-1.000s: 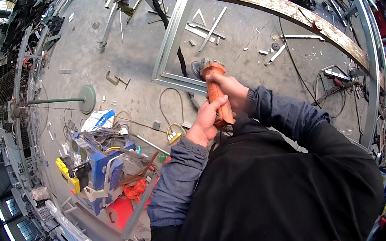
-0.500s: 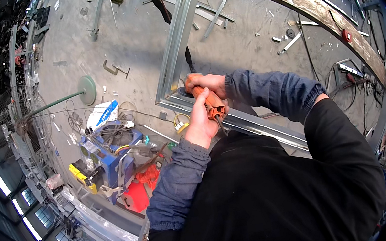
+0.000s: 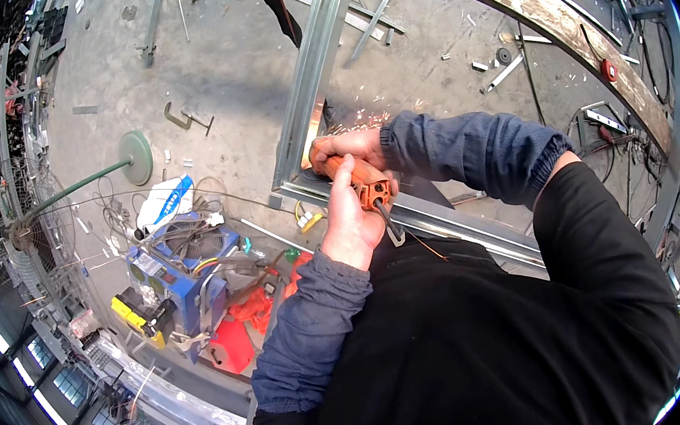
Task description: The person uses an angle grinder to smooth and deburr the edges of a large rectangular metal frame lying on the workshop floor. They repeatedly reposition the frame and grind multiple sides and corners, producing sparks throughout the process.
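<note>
Both my hands are closed on an orange angle grinder (image 3: 370, 194) at the corner of a metal frame (image 3: 308, 99). My left hand (image 3: 348, 227) wraps the rear of its body, where a dark cord hangs out. My right hand (image 3: 353, 149) grips the front end, close to the upright rail. The grinder's disc is hidden behind my right hand and the body. Sparks (image 3: 378, 113) fly out past my right hand, and an orange glow lights the inner face of the rail at the corner.
Left of the frame stand a blue machine (image 3: 183, 269) with cables, a yellow-black tool case (image 3: 142, 317) and a red item (image 3: 233, 345). A round green stand (image 3: 138, 157) and a G-clamp (image 3: 186, 118) are on the floor. A worn curved beam (image 3: 519, 0) passes beyond the frame.
Sparks and a glow at the frame corner have appeared. The grinder has shifted slightly left and tilted, with both hands still on it. The whole view has shifted a little.
</note>
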`<state>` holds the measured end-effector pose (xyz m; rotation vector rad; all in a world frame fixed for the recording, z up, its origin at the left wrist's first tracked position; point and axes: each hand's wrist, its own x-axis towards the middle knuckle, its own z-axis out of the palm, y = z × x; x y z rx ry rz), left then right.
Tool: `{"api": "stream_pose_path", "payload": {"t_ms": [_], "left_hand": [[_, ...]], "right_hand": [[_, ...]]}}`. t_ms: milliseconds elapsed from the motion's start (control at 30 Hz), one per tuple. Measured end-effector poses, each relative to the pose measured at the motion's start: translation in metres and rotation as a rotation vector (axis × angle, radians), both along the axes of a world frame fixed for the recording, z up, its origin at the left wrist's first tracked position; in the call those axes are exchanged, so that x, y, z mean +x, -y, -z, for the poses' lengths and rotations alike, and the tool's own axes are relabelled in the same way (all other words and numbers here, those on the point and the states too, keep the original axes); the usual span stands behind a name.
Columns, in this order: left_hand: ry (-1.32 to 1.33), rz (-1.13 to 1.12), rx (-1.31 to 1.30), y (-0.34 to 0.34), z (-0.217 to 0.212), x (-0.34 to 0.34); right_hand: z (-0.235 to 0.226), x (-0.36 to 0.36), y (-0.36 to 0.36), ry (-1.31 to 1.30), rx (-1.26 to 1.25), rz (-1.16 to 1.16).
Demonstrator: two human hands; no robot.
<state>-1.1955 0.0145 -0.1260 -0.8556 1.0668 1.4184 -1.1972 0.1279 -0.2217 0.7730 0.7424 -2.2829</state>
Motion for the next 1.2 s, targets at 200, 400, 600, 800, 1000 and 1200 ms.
{"api": "stream_pose_path", "payload": {"t_ms": [200,400,600,800,1000,1200], "left_hand": [[0.027,0.002,-0.01,-0.004,0.004,-0.005],[0.054,-0.005,-0.034,-0.005,0.026,-0.015],[0.058,0.035,-0.085,-0.003,0.05,-0.018],[0.079,0.043,-0.121,0.002,0.072,-0.021],[0.063,0.062,-0.125,-0.002,0.053,-0.011],[0.022,0.062,-0.144,-0.009,0.04,-0.014]], "right_hand": [[0.04,-0.003,0.008,-0.009,-0.057,-0.009],[0.059,-0.014,0.005,-0.015,-0.084,-0.057],[0.097,-0.009,0.013,0.036,-0.137,0.008],[0.122,-0.008,0.022,0.063,-0.103,0.072],[0.109,0.0,0.023,0.007,-0.161,0.064],[0.1,-0.009,0.019,0.052,-0.124,0.01]]}}
